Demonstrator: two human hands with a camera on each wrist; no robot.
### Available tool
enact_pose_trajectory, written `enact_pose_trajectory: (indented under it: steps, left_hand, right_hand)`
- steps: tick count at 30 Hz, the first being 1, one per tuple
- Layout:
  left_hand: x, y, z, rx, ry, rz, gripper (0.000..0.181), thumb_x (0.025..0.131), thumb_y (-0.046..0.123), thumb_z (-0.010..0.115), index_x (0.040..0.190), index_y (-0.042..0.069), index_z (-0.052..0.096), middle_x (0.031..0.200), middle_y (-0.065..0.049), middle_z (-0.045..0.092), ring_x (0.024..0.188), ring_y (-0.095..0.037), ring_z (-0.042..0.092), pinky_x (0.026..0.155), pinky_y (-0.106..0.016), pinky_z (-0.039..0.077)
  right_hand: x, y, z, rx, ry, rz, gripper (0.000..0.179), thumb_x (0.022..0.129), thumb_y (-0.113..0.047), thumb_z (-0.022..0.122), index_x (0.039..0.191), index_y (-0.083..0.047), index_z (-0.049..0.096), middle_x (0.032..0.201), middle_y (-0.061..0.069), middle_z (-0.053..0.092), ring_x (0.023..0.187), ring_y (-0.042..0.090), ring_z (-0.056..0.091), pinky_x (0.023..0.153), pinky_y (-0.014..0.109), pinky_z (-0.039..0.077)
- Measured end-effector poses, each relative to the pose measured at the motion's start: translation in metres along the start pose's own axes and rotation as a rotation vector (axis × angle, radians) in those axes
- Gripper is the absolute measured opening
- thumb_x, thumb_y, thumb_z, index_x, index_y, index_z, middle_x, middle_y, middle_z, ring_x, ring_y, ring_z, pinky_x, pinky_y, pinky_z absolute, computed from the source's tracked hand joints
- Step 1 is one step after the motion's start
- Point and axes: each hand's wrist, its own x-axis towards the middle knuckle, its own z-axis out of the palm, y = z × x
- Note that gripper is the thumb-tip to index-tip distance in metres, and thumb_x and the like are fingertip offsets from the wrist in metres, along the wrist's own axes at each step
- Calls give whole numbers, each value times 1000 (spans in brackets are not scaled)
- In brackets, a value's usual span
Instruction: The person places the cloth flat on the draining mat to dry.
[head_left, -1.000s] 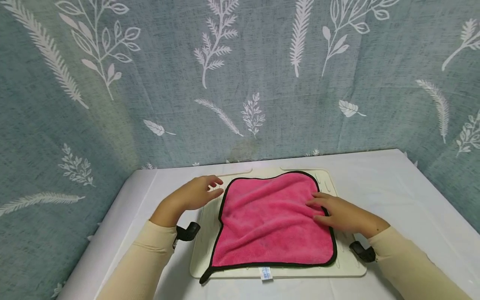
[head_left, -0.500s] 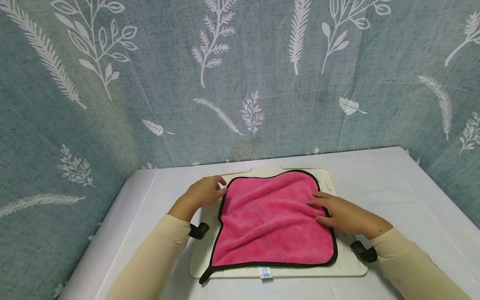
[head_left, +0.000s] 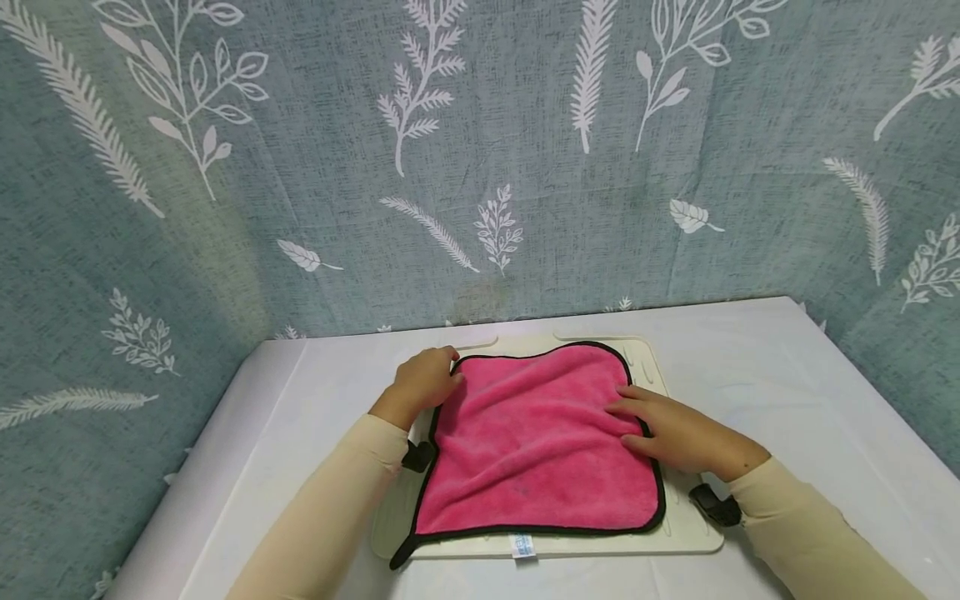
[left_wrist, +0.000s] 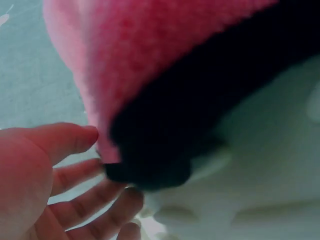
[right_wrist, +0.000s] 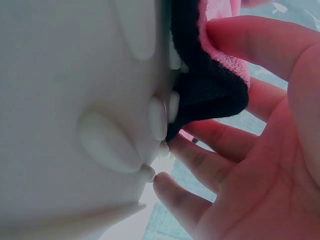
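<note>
A pink plush towel (head_left: 532, 442) with black binding lies spread in soft folds on a cream ribbed board (head_left: 652, 542). At its far left corner is my left hand (head_left: 426, 379); in the left wrist view the thumb (left_wrist: 75, 137) and fingers are spaced apart around the black-edged corner. My right hand (head_left: 678, 432) lies over the towel's right edge, fingers loosely spread on the pink pile. In the right wrist view, the right thumb (right_wrist: 250, 42) touches the towel and the relaxed fingers reach past a raised fold of black binding (right_wrist: 215, 95).
The board rests on a white-covered table (head_left: 750, 367), backed by a blue-grey leaf-print curtain (head_left: 480, 167). A black loop (head_left: 402, 552) sticks out at the towel's near left corner, and a small white label (head_left: 522, 546) hangs off its near edge.
My left hand has moved right, from beside the towel to its far left corner. The right hand stays at the right edge, and the towel keeps its shape.
</note>
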Motion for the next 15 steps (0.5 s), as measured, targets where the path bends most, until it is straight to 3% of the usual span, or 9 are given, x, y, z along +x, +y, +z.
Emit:
enact_pose_trajectory:
  steps: [6,11,15]
  left_hand:
    - [1,1,1,-28,42,-19,33,96,29,65,126,15,63,96,-6,71,84,-24,66,73,-45,53]
    - [-1,0,-4,-52,134,-15,32,96,25,64,127,18,63,84,-7,68,68,-22,61,59,-39,49]
    - [-1,-1,-9,-58,197,-14,32,96,26,65,127,18,62,82,-6,66,65,-21,59,57,-38,47]
  right_hand:
    - [0,0,1,0,3,-2,44,94,-21,67,135,-5,60,150,27,43,136,47,46,107,57,41]
    - [0,0,1,-5,12,-4,45,94,-21,67,135,-5,60,150,26,44,137,46,46,107,57,42]
    - [0,1,1,-7,14,1,45,94,-22,67,135,-6,60,151,26,43,137,46,45,107,57,42]
